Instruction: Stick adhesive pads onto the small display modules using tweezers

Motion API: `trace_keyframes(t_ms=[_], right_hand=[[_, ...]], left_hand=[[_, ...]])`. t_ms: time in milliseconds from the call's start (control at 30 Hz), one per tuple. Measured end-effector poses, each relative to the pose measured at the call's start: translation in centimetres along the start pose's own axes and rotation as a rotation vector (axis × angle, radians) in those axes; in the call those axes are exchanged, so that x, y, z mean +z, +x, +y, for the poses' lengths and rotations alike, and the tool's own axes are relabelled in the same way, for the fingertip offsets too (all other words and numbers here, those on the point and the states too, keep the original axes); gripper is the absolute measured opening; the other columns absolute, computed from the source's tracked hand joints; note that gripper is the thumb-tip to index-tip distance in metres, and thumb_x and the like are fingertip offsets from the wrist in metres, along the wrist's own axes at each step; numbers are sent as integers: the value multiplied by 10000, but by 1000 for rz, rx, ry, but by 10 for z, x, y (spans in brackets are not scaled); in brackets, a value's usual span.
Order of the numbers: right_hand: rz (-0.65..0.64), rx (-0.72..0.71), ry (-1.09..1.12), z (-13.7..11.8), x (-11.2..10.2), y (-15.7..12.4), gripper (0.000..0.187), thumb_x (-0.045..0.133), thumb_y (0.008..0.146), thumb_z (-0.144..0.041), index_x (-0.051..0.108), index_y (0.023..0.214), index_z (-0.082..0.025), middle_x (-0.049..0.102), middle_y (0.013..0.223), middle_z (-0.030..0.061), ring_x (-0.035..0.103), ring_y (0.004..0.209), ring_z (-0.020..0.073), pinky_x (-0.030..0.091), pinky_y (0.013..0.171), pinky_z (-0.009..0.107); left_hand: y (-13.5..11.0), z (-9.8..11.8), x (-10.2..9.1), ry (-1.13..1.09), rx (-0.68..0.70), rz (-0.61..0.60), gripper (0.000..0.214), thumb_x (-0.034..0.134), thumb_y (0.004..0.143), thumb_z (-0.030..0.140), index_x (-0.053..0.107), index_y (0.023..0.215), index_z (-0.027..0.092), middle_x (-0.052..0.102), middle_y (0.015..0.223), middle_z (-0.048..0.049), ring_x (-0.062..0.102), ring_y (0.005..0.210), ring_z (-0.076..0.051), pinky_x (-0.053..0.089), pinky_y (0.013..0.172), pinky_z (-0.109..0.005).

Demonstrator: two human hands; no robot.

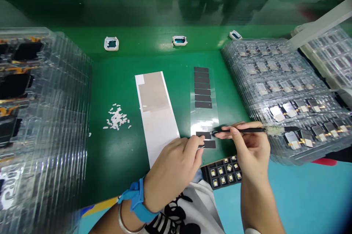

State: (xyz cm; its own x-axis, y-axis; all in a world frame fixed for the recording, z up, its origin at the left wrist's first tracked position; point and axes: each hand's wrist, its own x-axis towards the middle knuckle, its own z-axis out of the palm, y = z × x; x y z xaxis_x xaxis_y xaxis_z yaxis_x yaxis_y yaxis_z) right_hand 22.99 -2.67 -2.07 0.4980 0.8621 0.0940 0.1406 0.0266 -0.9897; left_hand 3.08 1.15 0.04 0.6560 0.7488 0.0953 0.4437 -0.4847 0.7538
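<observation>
1. Two bare hands are closest to me, at 6 o'clock. The left hand (173, 169), with a blue wristband (136, 195), curls its fingers down on the near end of a clear film. I cannot tell whether it pinches anything.
2. The right hand (250, 149) is closed narrow on black tweezers (254, 130). Their long axis lies level, with the tips pointing to 9 o'clock at the upper of two near black strips (209, 144).
3. The film (205, 120) runs from 12 to 6, on a green bench (110, 160), with its strips lying crosswise. Past a bare stretch, seven far black strips (202, 85) are left, so nine remain on the film.
4. At 9 o'clock from the film lie a white sheet (156, 135) with a tan patch (152, 92), then a pile of white bits (117, 117).
5. A black tray (220, 171) sits at 5 o'clock, a clear tray of parts (310, 155) at 3 o'clock, and another clear tray (68, 116) at 9 o'clock.
6. Three white frames (111, 43) stand farthest, at 12 o'clock.
</observation>
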Motion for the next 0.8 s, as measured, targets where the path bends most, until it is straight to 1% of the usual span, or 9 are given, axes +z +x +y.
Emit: trace_keyframes(t_ms=[100, 167, 233, 300, 400, 467, 567, 700, 800], right_hand=[[44, -24, 34, 1, -2, 2, 151, 728, 902, -233, 583, 918, -196, 739, 862, 12, 746, 614, 149, 631, 613, 267], [75, -53, 79, -2, -1, 5, 157, 734, 896, -225, 581, 920, -197, 745, 863, 14, 720, 600, 130, 618, 618, 267], [77, -105, 141, -10, 6, 7, 148, 728, 896, -195, 582, 920, -204, 743, 846, 6, 705, 604, 124, 612, 621, 268], [56, -170, 216, -23, 20, 5, 131, 699, 909, -152, 585, 932, -212, 728, 823, -1, 713, 642, 132, 609, 605, 260], [-45, -220, 325, -44, 50, -4, 133, 638, 941, -112, 586, 984, -227, 704, 826, 0, 736, 736, 157, 636, 599, 275], [-161, -219, 367, -54, 72, -12, 150, 609, 958, -104, 575, 1014, -239, 712, 865, 8, 750, 798, 174, 673, 673, 332], [-275, -225, 412, -59, 98, -21, 166, 594, 963, -84, 566, 1022, -237, 723, 906, 17, 765, 878, 182, 684, 786, 374], [-324, -212, 435, -55, 116, -25, 187, 569, 963, -53, 558, 1024, -230, 723, 910, 18, 771, 930, 185, 687, 785, 348], [-315, -250, 410, -50, 120, -27, 211, 565, 954, -35, 552, 1036, -229, 730, 919, 22, 768, 962, 186, 687, 833, 374]], left_hand=[[-2, 1, -4, -137, -76, 7, 137, 532, 1004, 117, 598, 1109, 175, 760, 1022, -55, 710, 797, -183, 579, 691, -300], [-5, 0, -10, -224, -139, 74, 103, 576, 992, 148, 639, 1050, 205, 760, 942, -4, 679, 725, -144, 549, 666, -256], [-11, -1, -18, -278, -181, 177, 93, 636, 964, 160, 682, 993, 235, 754, 867, 38, 643, 662, -114, 520, 642, -226], [-17, -3, -27, -310, -188, 257, 120, 668, 948, 165, 718, 1003, 259, 761, 869, 50, 650, 680, -108, 515, 645, -208], [-28, -8, -39, -292, -182, 337, 214, 629, 977, 201, 716, 1164, 259, 763, 853, 28, 651, 677, -119, 532, 658, -218], [-33, -12, -44, -255, -182, 372, 256, 592, 995, 210, 694, 1229, 229, 756, 841, 8, 645, 665, -124, 541, 665, -228], [-36, -19, -48, -220, -193, 399, 244, 573, 993, 176, 707, 1193, 214, 745, 872, -9, 664, 717, -129, 536, 672, -222], [-35, -26, -48, -203, -219, 445, 259, 545, 976, 133, 717, 1159, 194, 722, 897, -23, 666, 771, -148, 518, 674, -232], [-36, -28, -47, -187, -230, 411, 364, 474, 995, 129, 638, 1317, 175, 701, 965, -49, 670, 852, -174, 521, 749, -269]])
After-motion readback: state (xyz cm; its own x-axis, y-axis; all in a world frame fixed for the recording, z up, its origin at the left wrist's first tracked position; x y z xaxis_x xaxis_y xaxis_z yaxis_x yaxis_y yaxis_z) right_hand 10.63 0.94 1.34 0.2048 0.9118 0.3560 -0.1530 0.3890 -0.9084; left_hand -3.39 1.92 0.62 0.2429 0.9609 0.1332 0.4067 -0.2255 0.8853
